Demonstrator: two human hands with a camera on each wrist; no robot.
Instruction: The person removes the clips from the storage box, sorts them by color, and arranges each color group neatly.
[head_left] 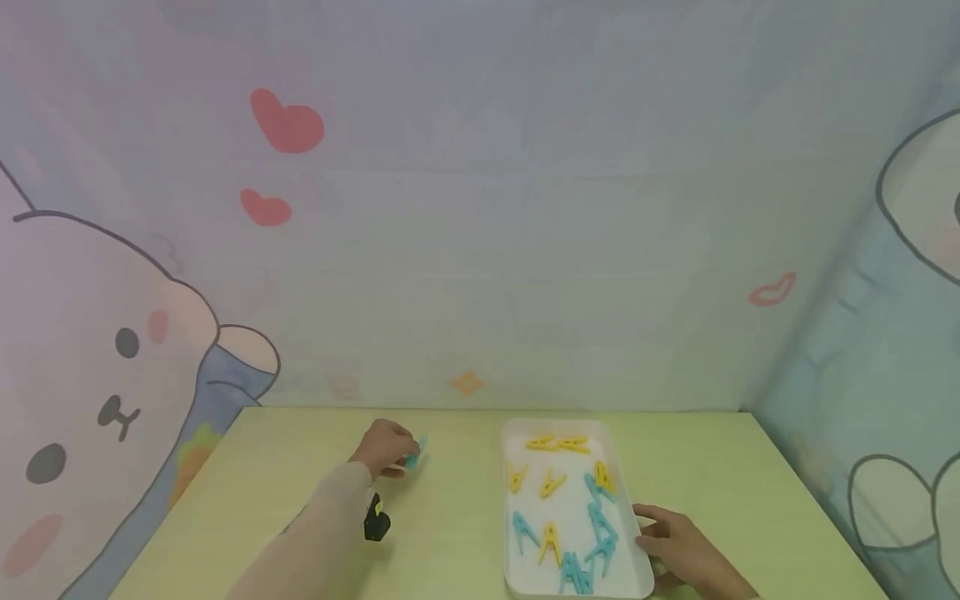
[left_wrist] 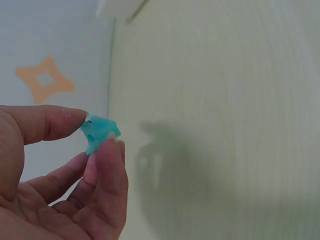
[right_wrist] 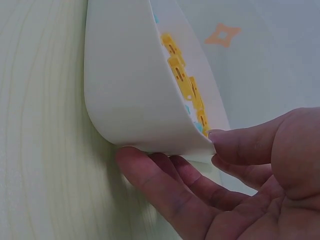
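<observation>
Near: your right hand [head_left: 678, 546], fingers partly curled, pinches right wall of tray [head_left: 528, 504]; lopsided lift could spill loose clips [right_wrist: 186, 90]. Farther: your left hand [head_left: 384, 448] pinches blue clip [left_wrist: 102, 131] toward bench's [head_left: 450, 500] far edge; fingertip-only hold could slip.

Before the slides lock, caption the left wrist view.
Left hand pinching a turquoise clothespin above a pale, wood-grained tabletop.
</observation>
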